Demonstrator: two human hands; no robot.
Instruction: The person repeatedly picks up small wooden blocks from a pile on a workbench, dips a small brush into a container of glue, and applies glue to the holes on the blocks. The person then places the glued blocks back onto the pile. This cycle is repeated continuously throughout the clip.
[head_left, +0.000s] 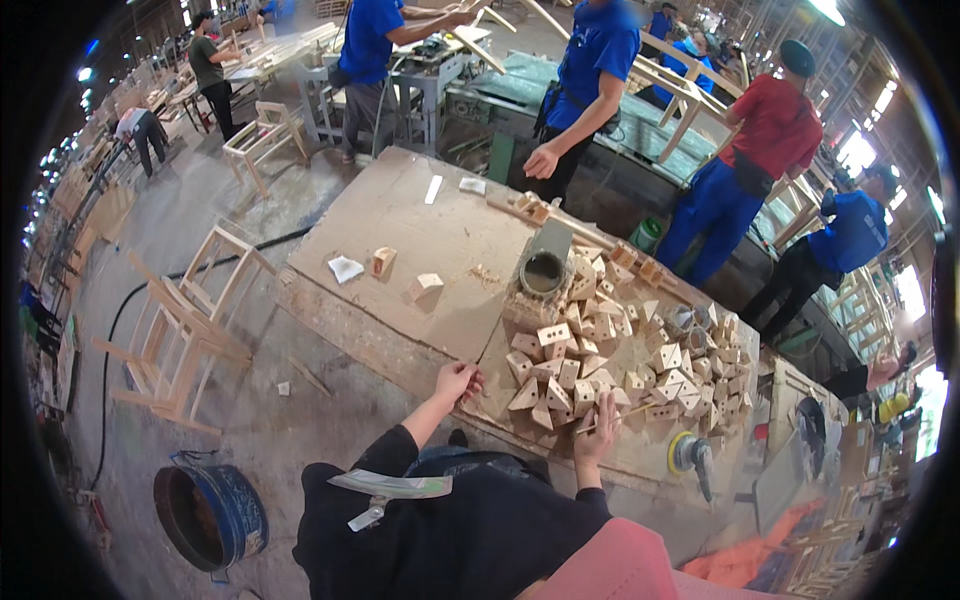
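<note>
My left hand is closed at the table's near edge, its fingers pinched on a thin dark stick that points up and away. My right hand is at the near side of a heap of wooden corner blocks. A thin light wooden stick seems to pass through its fingers, which partly hide it. Many of the blocks are wedge-shaped, with round holes drilled in their faces. Behind the heap stands a grey open-topped pot, dark inside.
The worktable also bears loose blocks, a crumpled white scrap and a sander. Chair frames and a blue bucket stand on the floor at left. Co-workers stand beyond the table.
</note>
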